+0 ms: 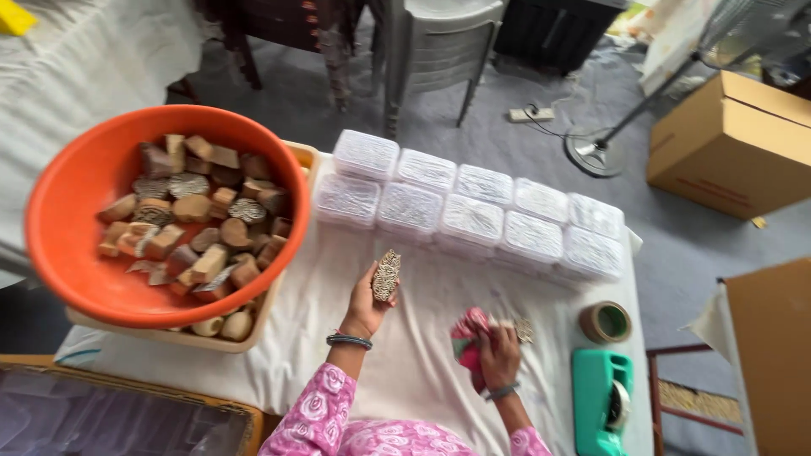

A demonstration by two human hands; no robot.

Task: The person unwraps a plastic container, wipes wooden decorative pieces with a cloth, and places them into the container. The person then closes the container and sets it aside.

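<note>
Left hand (pixel 365 306) grips a carved wooden block (pixel 386 275); right hand (pixel 498 355) clutches a pink cloth (pixel 466 338).

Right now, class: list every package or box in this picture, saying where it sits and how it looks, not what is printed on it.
Clear lidded plastic boxes: two rows at the far edge of the white cloth-covered table, rounded squares.
Brown cardboard box: on the floor, far right, closed.
Second brown cardboard box: right edge, partly out of frame.
No screens or signs in view.

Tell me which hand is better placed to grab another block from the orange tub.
Left, probably. The left hand sits nearer the orange tub, but it already holds a carved block. The right hand is farther away, holding a pink cloth.
</note>
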